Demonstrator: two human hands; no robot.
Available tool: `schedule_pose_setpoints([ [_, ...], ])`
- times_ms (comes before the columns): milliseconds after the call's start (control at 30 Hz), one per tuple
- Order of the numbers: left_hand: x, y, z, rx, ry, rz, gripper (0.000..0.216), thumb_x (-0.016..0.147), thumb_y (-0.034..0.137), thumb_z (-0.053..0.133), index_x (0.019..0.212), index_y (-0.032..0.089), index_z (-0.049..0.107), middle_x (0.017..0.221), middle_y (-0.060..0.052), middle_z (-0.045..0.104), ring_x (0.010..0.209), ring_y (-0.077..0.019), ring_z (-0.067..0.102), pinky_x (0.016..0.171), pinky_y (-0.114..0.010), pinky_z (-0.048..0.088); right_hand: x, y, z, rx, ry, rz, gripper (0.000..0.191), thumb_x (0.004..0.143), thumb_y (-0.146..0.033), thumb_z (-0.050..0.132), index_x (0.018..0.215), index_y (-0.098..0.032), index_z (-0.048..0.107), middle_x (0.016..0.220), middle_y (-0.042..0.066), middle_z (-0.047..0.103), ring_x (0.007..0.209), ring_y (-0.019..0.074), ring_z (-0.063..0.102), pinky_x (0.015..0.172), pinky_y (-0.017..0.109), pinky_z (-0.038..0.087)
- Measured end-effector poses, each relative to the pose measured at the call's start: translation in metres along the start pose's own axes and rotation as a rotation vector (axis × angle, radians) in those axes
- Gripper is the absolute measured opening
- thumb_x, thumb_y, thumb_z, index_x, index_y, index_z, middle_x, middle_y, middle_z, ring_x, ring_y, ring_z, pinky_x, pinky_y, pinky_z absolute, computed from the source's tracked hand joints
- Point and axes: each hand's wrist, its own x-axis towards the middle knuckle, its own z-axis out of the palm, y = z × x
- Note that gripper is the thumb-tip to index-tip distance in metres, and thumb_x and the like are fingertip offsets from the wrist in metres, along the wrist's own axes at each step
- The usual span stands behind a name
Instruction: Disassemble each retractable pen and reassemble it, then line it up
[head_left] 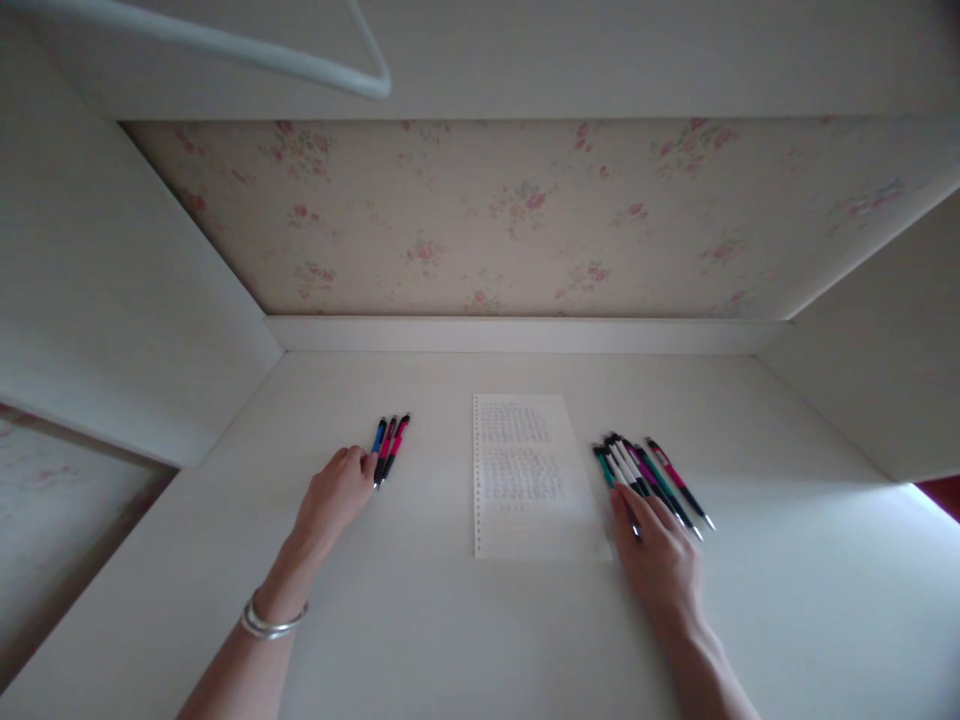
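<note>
My left hand (pixel 336 488) rests at the left of the desk, its fingers curled in against a blue pen (pixel 379 436). Two pink-and-black pens (pixel 395 446) lie side by side just right of it. On the right, my right hand (pixel 661 550) bends over a fanned group of pens, the thumb and fingers closed at a teal pen (pixel 604 466). White pens (pixel 624 464) lie beside that one, with purple and green ones further right. A pink pen (pixel 679 482) forms the group's right edge. My right fingers cover parts of several pens.
Between my hands lies a sheet of handwritten, punched-edge paper (pixel 523 530) on the white desk (pixel 435 630). White panels (pixel 127 260) enclose the desk at both sides, floral wallpaper (pixel 465 220) behind. A white bar (pixel 300 68) hangs at the upper left.
</note>
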Motion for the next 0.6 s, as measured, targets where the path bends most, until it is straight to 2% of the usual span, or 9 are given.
schedule_pose_setpoints([
  [200, 0.006, -0.009, 0.001, -0.097, 0.049, -0.076, 0.037, 0.097, 0.033, 0.030, 0.092, 0.015, 0.062, 0.099, -0.019, 0.069, 0.090, -0.0317, 0.068, 0.072, -0.036, 0.047, 0.000, -0.002, -0.004, 0.141, 0.101, 0.006, 0.033, 0.095, -0.040, 0.053, 0.101, -0.016, 0.076, 0.083, 0.009, 0.074, 0.071, 0.0195, 0.065, 0.067, 0.028, 0.047],
  [300, 0.002, -0.014, -0.006, -0.199, 0.072, -0.111, 0.040, 0.099, 0.035, 0.026, 0.092, 0.016, 0.060, 0.088, -0.013, 0.071, 0.080, -0.0260, 0.068, 0.068, -0.032, 0.048, 0.000, -0.007, -0.005, 0.253, 0.108, 0.031, 0.030, 0.093, -0.038, 0.056, 0.099, -0.016, 0.076, 0.086, 0.011, 0.074, 0.075, 0.0208, 0.066, 0.072, 0.030, 0.049],
  [367, -0.006, -0.012, -0.009, -0.345, 0.084, -0.082, 0.043, 0.100, 0.041, 0.025, 0.092, 0.017, 0.060, 0.083, -0.007, 0.070, 0.073, -0.0196, 0.066, 0.066, -0.027, 0.048, 0.001, -0.017, -0.005, 0.371, 0.066, 0.103, 0.030, 0.091, -0.039, 0.058, 0.097, -0.016, 0.076, 0.090, 0.012, 0.074, 0.079, 0.0222, 0.066, 0.075, 0.032, 0.050],
  [400, -0.011, -0.007, -0.011, -0.597, 0.109, -0.067, 0.043, 0.098, 0.048, 0.033, 0.091, 0.017, 0.061, 0.081, -0.006, 0.068, 0.069, -0.0184, 0.063, 0.062, -0.026, 0.046, 0.002, -0.024, -0.006, 0.454, 0.030, 0.164, 0.031, 0.091, -0.041, 0.059, 0.097, -0.016, 0.076, 0.092, 0.012, 0.074, 0.079, 0.0224, 0.066, 0.074, 0.032, 0.050],
  [467, -0.023, 0.008, -0.012, -1.111, 0.096, -0.081, 0.042, 0.089, 0.057, 0.052, 0.091, 0.016, 0.061, 0.076, -0.002, 0.065, 0.064, -0.0148, 0.058, 0.054, -0.022, 0.042, 0.006, -0.042, -0.006, 0.640, -0.130, 0.352, 0.035, 0.089, -0.047, 0.059, 0.097, -0.017, 0.075, 0.090, 0.010, 0.073, 0.073, 0.0208, 0.064, 0.064, 0.030, 0.050],
  [533, -0.037, 0.029, -0.012, -1.470, 0.021, -0.079, 0.039, 0.081, 0.053, 0.068, 0.092, 0.015, 0.064, 0.075, 0.001, 0.062, 0.054, -0.0078, 0.048, 0.049, -0.018, 0.038, 0.009, -0.065, -0.007, 0.839, -0.332, 0.474, 0.039, 0.086, -0.051, 0.061, 0.099, -0.016, 0.074, 0.076, 0.007, 0.070, 0.066, 0.0188, 0.061, 0.058, 0.028, 0.048],
  [600, -0.049, 0.054, -0.010, -1.716, -0.076, -0.084, 0.041, 0.074, 0.044, 0.078, 0.102, 0.015, 0.066, 0.078, 0.002, 0.061, 0.052, -0.0039, 0.045, 0.049, -0.015, 0.037, 0.013, -0.089, -0.007, 1.006, -0.489, 0.504, 0.041, 0.085, -0.054, 0.062, 0.096, -0.016, 0.073, 0.065, 0.002, 0.061, 0.057, 0.0145, 0.054, 0.053, 0.026, 0.042],
])
